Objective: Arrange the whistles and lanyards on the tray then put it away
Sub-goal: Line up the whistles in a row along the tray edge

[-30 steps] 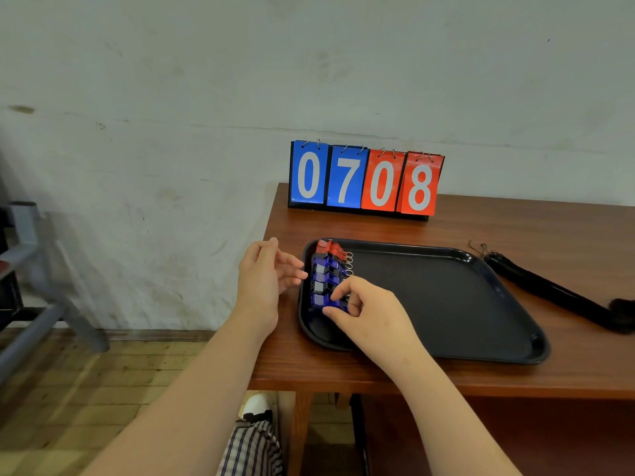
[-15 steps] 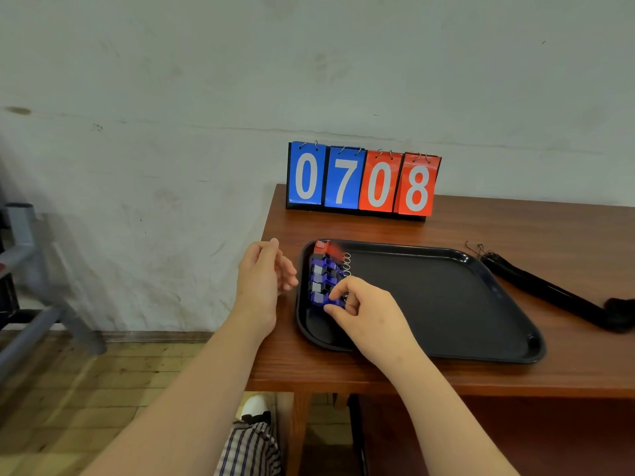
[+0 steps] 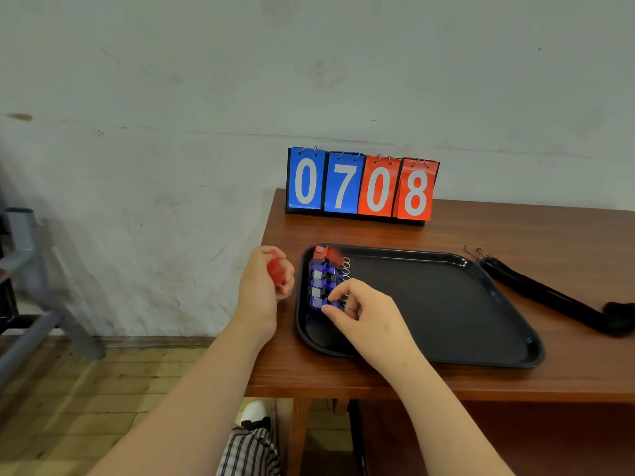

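A black tray [image 3: 446,341] lies on the brown table [image 3: 498,231]. Along its left inner edge runs a row of whistles: a red one [image 3: 323,253] at the far end, then several blue ones [image 3: 321,280] with metal rings. My right hand [image 3: 360,310] pinches the nearest blue whistle [image 3: 318,301] in that row. Just left of the tray, my left hand [image 3: 263,286] curls round a red whistle [image 3: 275,271]. A bundle of black lanyards [image 3: 549,297] lies on the table right of the tray.
A flip scoreboard [image 3: 360,185] reading 0708 stands at the table's back edge against the wall. Grey metal legs [image 3: 31,276] stand on the wooden floor at far left. The table's left edge runs beside my left hand.
My left hand has curled its fingers round a red whistle that now shows in its grip. My right hand has stayed on the nearest blue whistle.
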